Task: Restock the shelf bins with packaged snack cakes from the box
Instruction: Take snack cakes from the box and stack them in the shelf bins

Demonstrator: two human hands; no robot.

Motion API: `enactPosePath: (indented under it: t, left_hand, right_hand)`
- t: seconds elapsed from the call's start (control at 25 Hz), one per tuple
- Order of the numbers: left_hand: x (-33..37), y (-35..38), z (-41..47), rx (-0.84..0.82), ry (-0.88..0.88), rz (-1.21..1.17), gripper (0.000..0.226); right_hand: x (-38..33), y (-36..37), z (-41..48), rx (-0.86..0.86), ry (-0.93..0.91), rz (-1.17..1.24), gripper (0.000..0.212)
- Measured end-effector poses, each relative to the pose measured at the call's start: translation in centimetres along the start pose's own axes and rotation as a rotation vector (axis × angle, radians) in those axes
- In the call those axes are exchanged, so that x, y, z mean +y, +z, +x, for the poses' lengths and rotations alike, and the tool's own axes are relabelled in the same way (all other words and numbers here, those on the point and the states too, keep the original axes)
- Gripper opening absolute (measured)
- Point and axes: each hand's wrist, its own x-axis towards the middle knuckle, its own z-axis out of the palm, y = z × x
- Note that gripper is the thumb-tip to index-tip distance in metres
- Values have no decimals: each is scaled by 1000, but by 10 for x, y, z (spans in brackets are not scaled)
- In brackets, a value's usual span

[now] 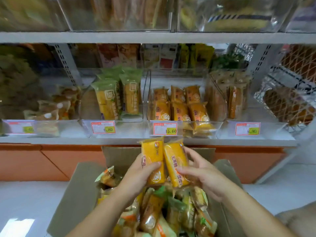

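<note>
My left hand (138,177) grips one yellow snack cake pack (152,154), thumb across its front. My right hand (203,175) holds a second yellow pack (174,161) beside it. Both packs stand upright and touch, raised above the open cardboard box (77,189), which is full of mixed wrapped cakes. Directly behind them on the shelf is a clear bin (186,127) holding matching yellow packs, with a price tag reading 15.60 (165,129).
Left of that bin, a clear bin (111,100) holds green-topped long cakes. Another bin (229,98) with brown packs stands to the right, and a wire basket (287,100) at far right. Upper shelf bins hang overhead. An orange base panel (34,161) runs below the shelf.
</note>
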Motion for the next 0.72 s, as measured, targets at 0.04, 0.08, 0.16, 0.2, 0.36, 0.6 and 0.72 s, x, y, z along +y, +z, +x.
enactPosePath:
  t: [0.04,0.08,0.16,0.2,0.36,0.6,0.72]
  left_hand:
    - [21,-4,0,18,55,32,39]
    - [41,-9,2,46,102,67,39]
    - [76,-20,8,111,185,106,33]
    - [90,-25,12,135,220,110,32]
    - [119,-40,29,209,278,142,56]
    - [124,-51,60,210,215,96,39]
    - [126,-54,69,226,203,99,33]
  right_hand:
    - [-21,2,-3,0,-67,-18,83]
    - [-42,4,-5,18,-137,-27,83]
    - [-83,3,5,141,-287,-36,76]
    - [-103,1,16,207,-356,-64,77]
    - [-159,-5,98,462,-370,-374,77]
    - [-163,7,219,427,-277,-735,70]
    - [-145,5,246,519,-187,-1265,73]
